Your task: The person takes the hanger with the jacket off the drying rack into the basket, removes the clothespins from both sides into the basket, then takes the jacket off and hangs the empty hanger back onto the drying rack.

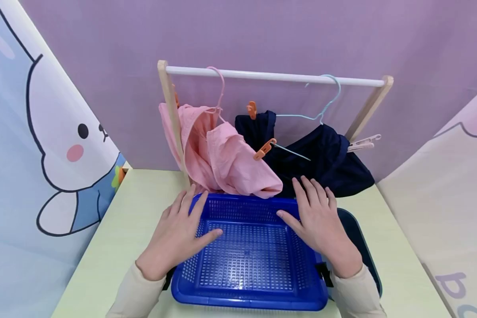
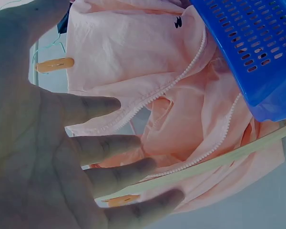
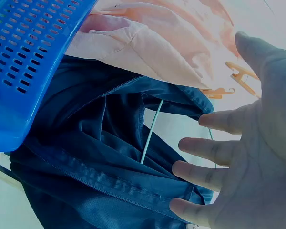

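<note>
Both hands hover over a blue plastic basket [image 1: 246,256], fingers spread. My left hand [image 1: 176,236] is above its left side and holds nothing. Over the right side is my right hand [image 1: 318,221], likewise holding nothing. Behind the basket a pink zip jacket [image 1: 238,154] hangs on a pink hanger [image 1: 221,88], with an orange clothespin [image 1: 264,149] at one shoulder. Beside it a navy zip jacket [image 1: 322,163] hangs on a light blue hanger [image 1: 334,97]; another orange clothespin [image 1: 252,110] and a pale clothespin [image 1: 364,143] are on it. The left wrist view shows the pink jacket's white zipper [image 2: 181,76].
A small rack with a white rail [image 1: 270,77] and wooden posts [image 1: 369,108] carries both hangers. A dark green container [image 1: 359,247] sits partly under the basket at the right. The pale table [image 1: 103,265] meets a purple backdrop [image 1: 262,35] and printed side curtains [image 1: 8,176].
</note>
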{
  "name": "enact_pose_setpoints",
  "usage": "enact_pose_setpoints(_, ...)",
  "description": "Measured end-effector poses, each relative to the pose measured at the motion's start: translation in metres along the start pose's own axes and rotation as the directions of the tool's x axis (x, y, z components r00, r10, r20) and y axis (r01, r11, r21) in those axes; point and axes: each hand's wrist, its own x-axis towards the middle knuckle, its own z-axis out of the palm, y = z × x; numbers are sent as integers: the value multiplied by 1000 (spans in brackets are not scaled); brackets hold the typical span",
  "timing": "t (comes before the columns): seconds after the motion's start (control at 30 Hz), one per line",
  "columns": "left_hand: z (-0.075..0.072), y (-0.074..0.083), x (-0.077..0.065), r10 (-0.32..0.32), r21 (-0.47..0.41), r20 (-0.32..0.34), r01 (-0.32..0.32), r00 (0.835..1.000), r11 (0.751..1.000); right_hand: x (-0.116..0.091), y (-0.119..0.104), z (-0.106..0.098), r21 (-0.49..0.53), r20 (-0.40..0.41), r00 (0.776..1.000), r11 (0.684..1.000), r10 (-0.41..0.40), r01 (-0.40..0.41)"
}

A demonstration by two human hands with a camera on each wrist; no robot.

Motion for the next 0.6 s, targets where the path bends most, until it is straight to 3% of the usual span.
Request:
enact_pose_setpoints(0.33, 7, -11, -4, 1, -105, 0, -1, 1000, 994, 14, 1, -4, 69, -114, 992, 995, -58, 66)
enact_pose_setpoints(0.47, 12, -19, -8, -54, -189, 6, 54, 999, 980, 23, -1, -5, 151, -152, 987, 986, -43, 66)
enact_pose_setpoints(0.6, 19, -27, -13, -142, -276, 49, 150, 989, 950, 32, -2, -4, 280, -157, 988, 959, -4, 49)
